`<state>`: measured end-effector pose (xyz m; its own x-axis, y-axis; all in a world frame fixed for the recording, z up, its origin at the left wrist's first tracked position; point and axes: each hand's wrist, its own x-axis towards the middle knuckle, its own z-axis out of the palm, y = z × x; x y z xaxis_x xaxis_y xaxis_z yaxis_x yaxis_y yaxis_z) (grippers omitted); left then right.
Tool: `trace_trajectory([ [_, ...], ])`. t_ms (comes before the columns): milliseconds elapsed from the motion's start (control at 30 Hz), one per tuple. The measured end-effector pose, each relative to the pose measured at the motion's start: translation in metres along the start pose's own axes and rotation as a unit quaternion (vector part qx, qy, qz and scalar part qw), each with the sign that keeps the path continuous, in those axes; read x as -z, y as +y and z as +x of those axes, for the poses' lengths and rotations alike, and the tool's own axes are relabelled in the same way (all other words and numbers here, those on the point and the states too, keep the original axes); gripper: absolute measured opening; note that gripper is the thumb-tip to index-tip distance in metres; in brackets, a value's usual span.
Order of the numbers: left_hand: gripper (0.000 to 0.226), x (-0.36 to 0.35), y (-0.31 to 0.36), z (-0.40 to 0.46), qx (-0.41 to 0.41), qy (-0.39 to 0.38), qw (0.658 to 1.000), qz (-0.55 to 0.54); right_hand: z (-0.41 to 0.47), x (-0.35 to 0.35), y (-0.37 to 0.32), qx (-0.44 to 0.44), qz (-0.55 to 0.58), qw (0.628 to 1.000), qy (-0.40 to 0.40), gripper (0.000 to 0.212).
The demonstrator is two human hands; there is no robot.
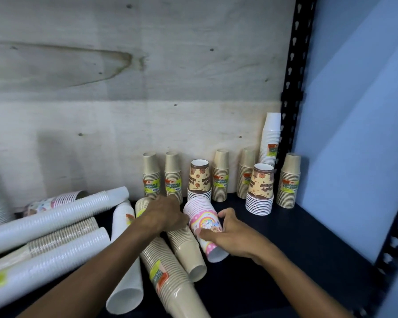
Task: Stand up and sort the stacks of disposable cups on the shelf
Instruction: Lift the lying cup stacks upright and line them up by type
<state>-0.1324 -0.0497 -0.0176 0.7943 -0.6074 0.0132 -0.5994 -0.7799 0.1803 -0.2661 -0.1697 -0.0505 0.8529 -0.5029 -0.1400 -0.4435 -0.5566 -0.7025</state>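
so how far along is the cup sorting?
Partway. Done: eight stacks stand along the back right, five kraft stacks, two brown-print stacks and a tall white stack.
In hand: both hands, left hand and right hand, hold the pink stack, tilted.
Left: white stacks and fallen kraft stacks lying at left and centre.

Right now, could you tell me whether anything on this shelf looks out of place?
Yes. Several stacks lie toppled at the left and front: long white stacks and kraft stacks on their sides, crossing. Both hands, left hand and right hand, hold a tilted pink birthday stack. The stacks along the back wall stand upright.
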Motion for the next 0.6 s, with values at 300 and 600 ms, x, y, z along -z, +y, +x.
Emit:
trace_trajectory([
  [300, 0.063, -0.011, 0.023, -0.01, -0.06, -0.01, 0.997, -0.053, -0.015, 0.032, 0.016, -0.041, 0.044, 0.998, 0.025, 0.065],
  [600, 0.098, -0.021, 0.028, -0.02, -0.02, -0.127, 0.991, -0.033, -0.013, 0.073, 0.025, -0.054, 0.015, 0.986, 0.157, 0.064],
])
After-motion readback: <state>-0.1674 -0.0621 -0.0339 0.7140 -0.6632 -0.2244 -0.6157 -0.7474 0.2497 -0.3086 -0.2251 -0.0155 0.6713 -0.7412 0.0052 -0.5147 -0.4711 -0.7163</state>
